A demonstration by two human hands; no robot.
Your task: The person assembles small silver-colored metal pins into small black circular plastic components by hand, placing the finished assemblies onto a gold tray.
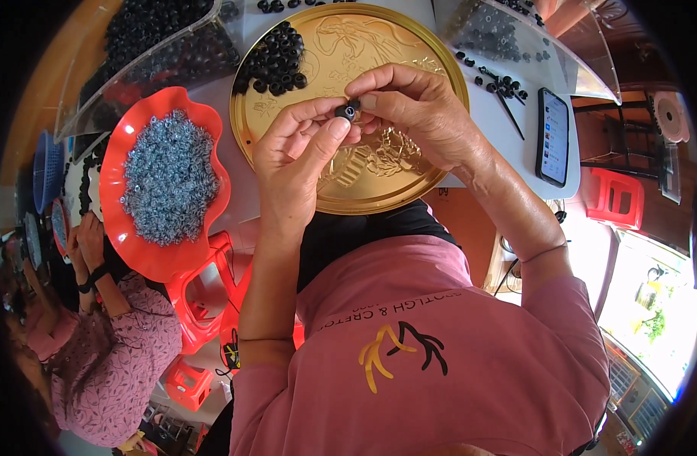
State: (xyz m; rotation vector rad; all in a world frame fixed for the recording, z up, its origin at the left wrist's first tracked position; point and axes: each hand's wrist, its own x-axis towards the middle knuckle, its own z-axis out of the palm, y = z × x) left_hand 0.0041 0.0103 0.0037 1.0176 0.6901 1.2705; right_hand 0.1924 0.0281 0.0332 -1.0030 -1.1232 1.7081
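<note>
Above a round gold tray (246,125) with raised patterns, both hands meet fingertip to fingertip. A small black ring-like part (348,112), with a pale ring in its hole, is pinched between thumb and fingers of my left hand (291,152). My right hand (421,110) closes its thumb and forefinger on the same part from the other side; the fingers partly hide it. Several more black parts (276,61) lie heaped at the tray's far left. Left of the tray, a red wavy-rimmed bowl (114,182) holds a pile of small clear bluish pieces (170,178).
Clear plastic bins (174,45) of black parts stand at far left and far right (516,34). A phone (551,137) and a thin black stick (510,115) lie on the right of the white table. Red stools (189,384) stand below; another person (113,357) sits at left.
</note>
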